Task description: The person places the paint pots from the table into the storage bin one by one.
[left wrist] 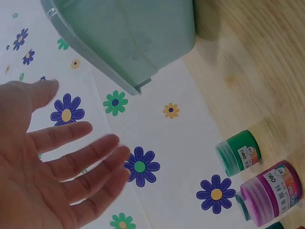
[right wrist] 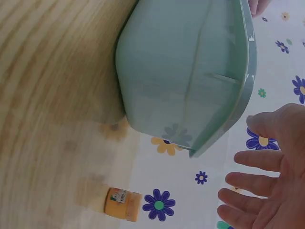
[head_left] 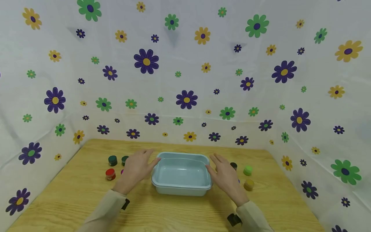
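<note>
A pale blue plastic basin stands upright on the wooden table, between the two hands. On its left, my left hand is spread, thumb toward the rim; the left wrist view shows a gap between this hand and the basin. Opposite it, my right hand has its fingers extended beside the right rim. In the right wrist view that hand's thumb is close to the rim, and I cannot tell whether it touches. Neither hand holds anything.
Left of the basin are small paint jars: a red jar, a dark teal jar, a green jar and a magenta jar. To the right stand a lime jar, a yellowish jar and others partly hidden. Flowered sheeting surrounds the table.
</note>
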A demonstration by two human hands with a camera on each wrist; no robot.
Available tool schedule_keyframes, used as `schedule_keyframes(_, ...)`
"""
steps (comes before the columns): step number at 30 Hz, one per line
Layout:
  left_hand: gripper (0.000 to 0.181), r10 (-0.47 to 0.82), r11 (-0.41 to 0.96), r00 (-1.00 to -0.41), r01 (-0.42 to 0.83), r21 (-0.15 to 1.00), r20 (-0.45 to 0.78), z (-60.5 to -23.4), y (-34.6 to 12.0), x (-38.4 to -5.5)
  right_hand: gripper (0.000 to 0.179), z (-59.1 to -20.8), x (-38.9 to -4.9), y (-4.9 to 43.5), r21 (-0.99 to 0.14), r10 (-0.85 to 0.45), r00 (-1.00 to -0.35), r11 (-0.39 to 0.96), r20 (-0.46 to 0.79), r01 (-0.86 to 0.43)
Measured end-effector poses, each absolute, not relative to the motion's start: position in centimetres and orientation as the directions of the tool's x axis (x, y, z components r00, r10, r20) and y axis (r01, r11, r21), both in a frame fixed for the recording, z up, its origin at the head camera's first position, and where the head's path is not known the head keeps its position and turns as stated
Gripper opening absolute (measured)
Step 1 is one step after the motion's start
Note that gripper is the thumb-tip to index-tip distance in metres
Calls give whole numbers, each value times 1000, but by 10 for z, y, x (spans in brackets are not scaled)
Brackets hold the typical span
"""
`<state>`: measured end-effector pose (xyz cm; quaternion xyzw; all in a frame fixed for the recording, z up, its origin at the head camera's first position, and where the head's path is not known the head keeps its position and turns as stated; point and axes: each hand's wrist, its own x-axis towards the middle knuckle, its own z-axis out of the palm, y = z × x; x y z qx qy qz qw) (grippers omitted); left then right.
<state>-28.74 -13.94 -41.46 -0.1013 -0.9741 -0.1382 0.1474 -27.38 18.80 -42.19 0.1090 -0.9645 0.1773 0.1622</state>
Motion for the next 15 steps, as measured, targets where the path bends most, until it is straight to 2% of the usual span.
schedule_keyframes(4, 40, 102, 892, -936, 236, 387, 337, -413, -146, -289, 41, -425, -275, 190, -479, -108, -918, 826, 382, -296)
schedule_keyframes(7, 30, 64, 815, -951, 224, 534, 302, -414, -156, -293, 33, -427, -276, 194, -647, -66, -942, 710, 330, -277)
schedule_keyframes(11, 30, 51, 699, -972, 198, 687, 228, -420, -175, -302, 38, -431, -275, 201, -814, -27, -988, 564, 153, -141)
schedule_keyframes(15, 35, 75, 600, -984, 176, 781, 164, -425, -195, -308, 50, -434, -273, 208, -902, -64, -998, 429, 28, -53)
